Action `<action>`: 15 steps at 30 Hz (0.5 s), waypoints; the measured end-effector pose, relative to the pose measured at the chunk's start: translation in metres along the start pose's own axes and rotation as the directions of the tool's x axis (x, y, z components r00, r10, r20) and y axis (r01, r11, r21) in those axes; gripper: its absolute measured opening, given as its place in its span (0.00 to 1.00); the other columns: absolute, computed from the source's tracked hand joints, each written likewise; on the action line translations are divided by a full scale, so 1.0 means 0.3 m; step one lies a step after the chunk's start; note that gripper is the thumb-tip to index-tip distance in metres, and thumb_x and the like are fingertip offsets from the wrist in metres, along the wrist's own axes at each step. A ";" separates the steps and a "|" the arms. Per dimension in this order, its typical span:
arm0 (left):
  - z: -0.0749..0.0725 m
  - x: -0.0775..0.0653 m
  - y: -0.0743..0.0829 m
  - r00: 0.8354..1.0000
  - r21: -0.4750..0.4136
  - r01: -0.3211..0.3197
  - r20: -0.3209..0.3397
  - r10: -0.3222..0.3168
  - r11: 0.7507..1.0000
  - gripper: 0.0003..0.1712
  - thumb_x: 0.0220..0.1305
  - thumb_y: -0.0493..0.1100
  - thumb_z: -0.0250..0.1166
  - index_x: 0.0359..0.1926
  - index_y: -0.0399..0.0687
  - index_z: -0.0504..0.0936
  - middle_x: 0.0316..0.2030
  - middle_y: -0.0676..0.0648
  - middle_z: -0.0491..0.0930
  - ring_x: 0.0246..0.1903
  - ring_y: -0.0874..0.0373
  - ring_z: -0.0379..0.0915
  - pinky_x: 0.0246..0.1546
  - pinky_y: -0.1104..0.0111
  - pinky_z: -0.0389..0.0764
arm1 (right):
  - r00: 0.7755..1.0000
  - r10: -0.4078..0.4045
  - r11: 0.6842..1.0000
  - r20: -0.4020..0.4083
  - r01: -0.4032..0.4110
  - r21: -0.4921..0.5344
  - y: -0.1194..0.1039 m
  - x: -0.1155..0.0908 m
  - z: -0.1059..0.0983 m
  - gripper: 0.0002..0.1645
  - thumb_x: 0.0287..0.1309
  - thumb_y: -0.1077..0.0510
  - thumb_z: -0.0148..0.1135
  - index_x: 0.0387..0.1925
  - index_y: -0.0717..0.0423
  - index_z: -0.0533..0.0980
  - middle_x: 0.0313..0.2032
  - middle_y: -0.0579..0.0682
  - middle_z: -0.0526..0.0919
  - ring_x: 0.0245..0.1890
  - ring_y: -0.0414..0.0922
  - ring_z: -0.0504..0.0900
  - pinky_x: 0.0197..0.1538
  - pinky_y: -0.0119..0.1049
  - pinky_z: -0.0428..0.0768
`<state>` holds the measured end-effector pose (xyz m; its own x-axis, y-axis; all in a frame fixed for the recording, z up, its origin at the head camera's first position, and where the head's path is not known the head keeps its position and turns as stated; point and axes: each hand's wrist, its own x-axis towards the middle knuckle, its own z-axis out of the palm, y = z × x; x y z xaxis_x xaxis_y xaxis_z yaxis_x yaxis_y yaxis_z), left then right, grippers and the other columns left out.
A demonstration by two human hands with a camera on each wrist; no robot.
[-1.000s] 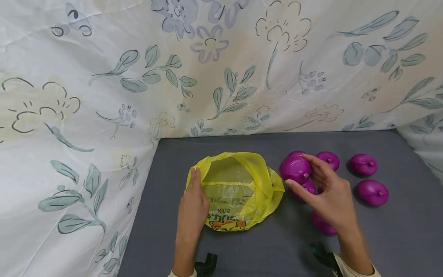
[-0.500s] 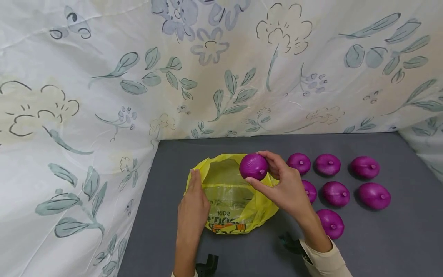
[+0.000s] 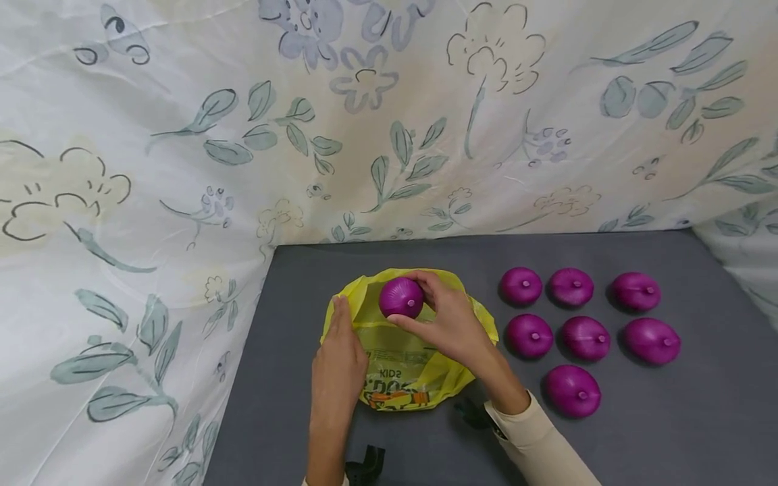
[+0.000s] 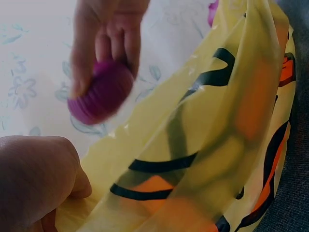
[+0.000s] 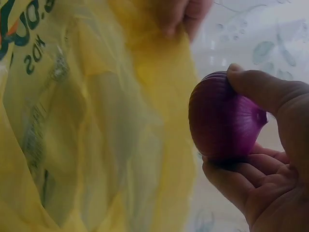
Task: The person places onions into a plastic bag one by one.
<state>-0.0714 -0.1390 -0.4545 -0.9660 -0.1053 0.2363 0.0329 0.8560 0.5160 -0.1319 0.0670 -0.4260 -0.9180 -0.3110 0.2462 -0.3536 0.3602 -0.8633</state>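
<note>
My right hand (image 3: 450,322) grips a purple-skinned onion (image 3: 401,298) between thumb and fingers, above the mouth of a yellow plastic bag (image 3: 474,368). In the right wrist view the onion (image 5: 222,118) is just beside the bag's edge (image 5: 178,130), its stem end towards the palm. My left hand (image 3: 340,361) holds the bag's left rim, and the left wrist view shows its fingers (image 4: 82,186) curled at the plastic. The bag stands open, with dark print and an orange picture on it. Nothing is seen inside through its mouth.
Several more purple onions lie in loose rows on the dark grey table (image 3: 681,418), right of the bag; the nearest onion (image 3: 573,391) is close to my right sleeve (image 3: 541,439). White floral cloth (image 3: 365,169) hangs behind the table and along its left side.
My right hand has carried the onion leftwards from the group on the right to above the bag's mouth. The left hand has stayed at the bag's rim.
</note>
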 end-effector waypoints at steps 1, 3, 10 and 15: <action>0.000 0.001 0.000 1.000 0.000 -0.002 -0.004 0.002 1.000 0.35 0.80 0.37 0.54 0.83 0.41 0.58 0.79 0.39 0.62 0.14 0.50 0.69 0.17 0.61 0.67 | 1.000 0.000 1.000 0.008 0.000 0.002 0.006 0.009 0.012 0.43 0.55 0.48 0.84 0.67 0.55 0.73 0.59 0.49 0.83 0.61 0.46 0.85 0.59 0.42 0.83; 0.001 0.003 0.000 1.000 0.004 -0.004 -0.010 0.004 1.000 0.35 0.80 0.37 0.54 0.83 0.41 0.58 0.79 0.39 0.63 0.15 0.49 0.71 0.18 0.60 0.69 | 1.000 -0.004 1.000 0.024 0.004 0.000 0.015 0.025 0.035 0.42 0.55 0.48 0.83 0.66 0.56 0.74 0.58 0.49 0.83 0.59 0.45 0.86 0.58 0.40 0.83; -0.003 0.005 -0.002 1.000 0.000 0.020 0.010 -0.020 1.000 0.37 0.80 0.37 0.54 0.84 0.42 0.55 0.78 0.41 0.64 0.12 0.55 0.61 0.17 0.61 0.65 | 0.997 0.040 0.999 0.070 -0.038 -0.018 0.031 0.070 0.093 0.42 0.55 0.47 0.83 0.65 0.59 0.74 0.56 0.52 0.84 0.54 0.46 0.88 0.52 0.41 0.86; -0.002 0.007 -0.007 1.000 -0.008 0.027 0.017 -0.027 1.000 0.37 0.80 0.36 0.53 0.84 0.42 0.54 0.78 0.41 0.64 0.12 0.56 0.58 0.16 0.62 0.62 | 0.993 0.083 0.995 0.083 -0.078 -0.054 0.058 0.096 0.134 0.43 0.54 0.49 0.84 0.65 0.61 0.74 0.55 0.54 0.85 0.50 0.47 0.88 0.50 0.42 0.87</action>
<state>-0.0734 -0.1414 -0.4546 -0.9706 -0.1195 0.2088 0.0091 0.8490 0.5283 -0.1572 0.0289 -0.4517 -0.9258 -0.3525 0.1364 -0.2899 0.4303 -0.8549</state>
